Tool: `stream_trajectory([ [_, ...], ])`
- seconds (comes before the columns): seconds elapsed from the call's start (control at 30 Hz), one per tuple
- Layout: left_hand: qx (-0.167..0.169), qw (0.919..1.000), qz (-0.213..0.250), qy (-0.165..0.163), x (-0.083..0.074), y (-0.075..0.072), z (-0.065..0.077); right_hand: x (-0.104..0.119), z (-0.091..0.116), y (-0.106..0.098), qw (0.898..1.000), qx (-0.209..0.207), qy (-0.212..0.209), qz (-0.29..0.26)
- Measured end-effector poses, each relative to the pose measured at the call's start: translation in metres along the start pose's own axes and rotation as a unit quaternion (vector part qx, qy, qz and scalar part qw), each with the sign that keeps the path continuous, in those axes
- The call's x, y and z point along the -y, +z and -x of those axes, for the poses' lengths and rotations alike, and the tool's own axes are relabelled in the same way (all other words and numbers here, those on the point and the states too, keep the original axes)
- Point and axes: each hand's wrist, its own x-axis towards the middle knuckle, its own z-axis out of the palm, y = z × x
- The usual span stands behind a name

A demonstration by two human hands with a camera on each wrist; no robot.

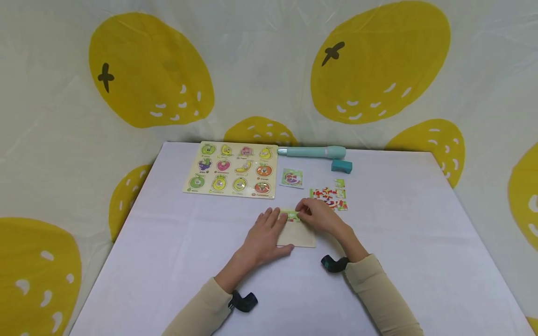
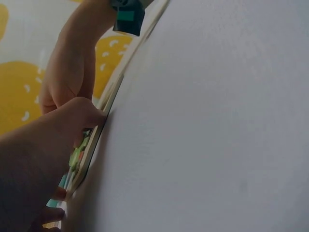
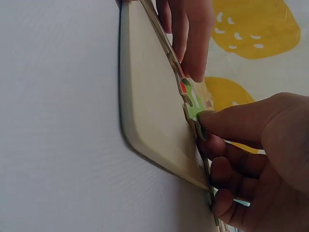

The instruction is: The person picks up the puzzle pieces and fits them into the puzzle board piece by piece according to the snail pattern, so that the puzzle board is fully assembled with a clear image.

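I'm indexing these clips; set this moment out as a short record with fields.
left hand: spread along the left side of the wooden board
right hand: pinching a puzzle piece at the board's far edge
board surface: near part bare
beyond the hands: more puzzle pieces, picture card, fruit board, turquoise pen-shaped object, teal block

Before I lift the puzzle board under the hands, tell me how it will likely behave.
The board is probably stiff: its edges look straight and solid. Being flat, it seems unlikely to roll. The pieces along its far side might slide if it tilts.
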Motion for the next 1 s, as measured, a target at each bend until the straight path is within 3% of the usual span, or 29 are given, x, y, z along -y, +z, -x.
stream_trajectory([
  [0.33, -0.013, 0.9996, -0.027, -0.001, -0.0045, 0.0024, -0.0011, -0.0005, 0.0015, 0.0008, 0.999, -0.022, -0.034, 0.013],
  [0.77, -0.006, 0.9993, -0.037, -0.003, -0.0067, 0.0009, -0.0004, -0.0025, 0.0016, 0.0016, 1.0, -0.008, -0.02, 0.006],
  [1.0, -0.018, 0.9996, -0.022, -0.007, -0.0055, -0.0006, 0.0002, -0.0018, -0.001, 0.0025, 1.0, -0.01, -0.02, 0.002],
])
